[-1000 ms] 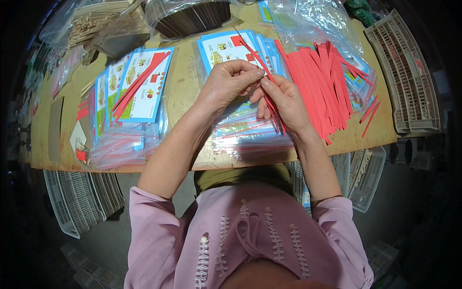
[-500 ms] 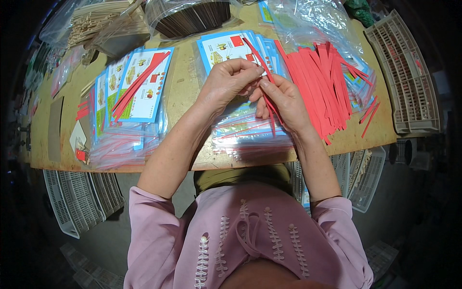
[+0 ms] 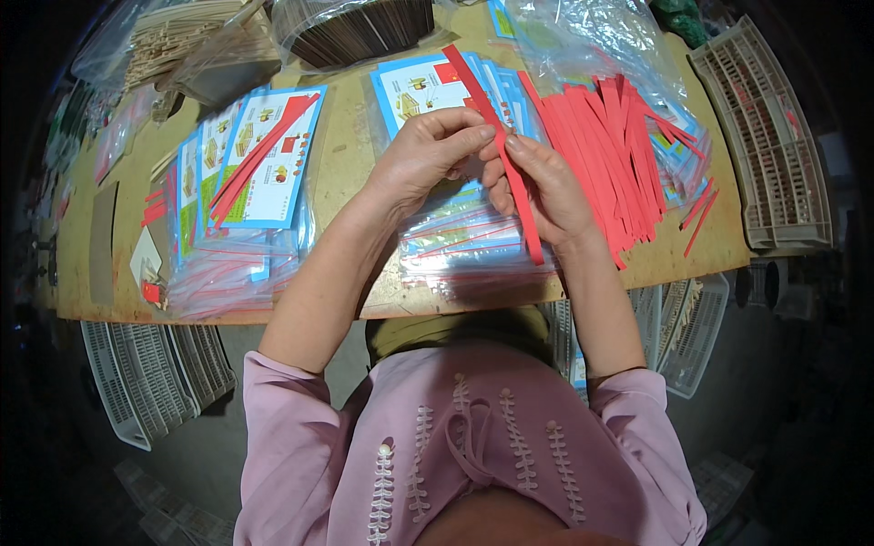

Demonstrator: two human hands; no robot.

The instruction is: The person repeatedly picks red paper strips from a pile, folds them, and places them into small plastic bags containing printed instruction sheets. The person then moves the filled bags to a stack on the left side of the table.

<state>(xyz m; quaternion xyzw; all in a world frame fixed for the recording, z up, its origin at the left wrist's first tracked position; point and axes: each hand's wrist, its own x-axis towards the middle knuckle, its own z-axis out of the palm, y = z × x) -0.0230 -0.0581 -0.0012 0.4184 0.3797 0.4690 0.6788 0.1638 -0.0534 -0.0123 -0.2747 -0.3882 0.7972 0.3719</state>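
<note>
1. Head view, hands: left hand and right hand meet above the middle of the wooden table; both are closed in a pinch on one red paper strip, fingertips touching at its mid-length; the strip runs from 11 o'clock down to 5 o'clock across the right palm, upper end free above the fingers, lower end past the wrist.
2. Judged reason for the hold: a two-hand pinch keeps a thin, limp strip straight and separated from its neighbours; I cannot tell whether more than one strip is in the pinch.
3. Directly beneath the hands: a stack of clear plastic bags with printed blue-bordered cards showing at 12 o'clock of it; placed closest to the body, likely so that filling needs no reach.
4. At 3 o'clock of the right hand: a loose fan of red strips, partly under a crumpled clear bag; just beside the working hand, probably as supply.
5. At 9 o'clock: a second pile of bagged cards, each with a red strip laid diagonally; set apart from the working stack, apparently finished pieces.
6. Table edges: bagged wooden sticks at 11 o'clock; a beige slotted plastic tray at 2 o'clock; similar trays below the table.
7. Against the frame one second earlier: hands, held strip and piles sit in the same places; finger positions differ only slightly; no item has left or joined the table.
</note>
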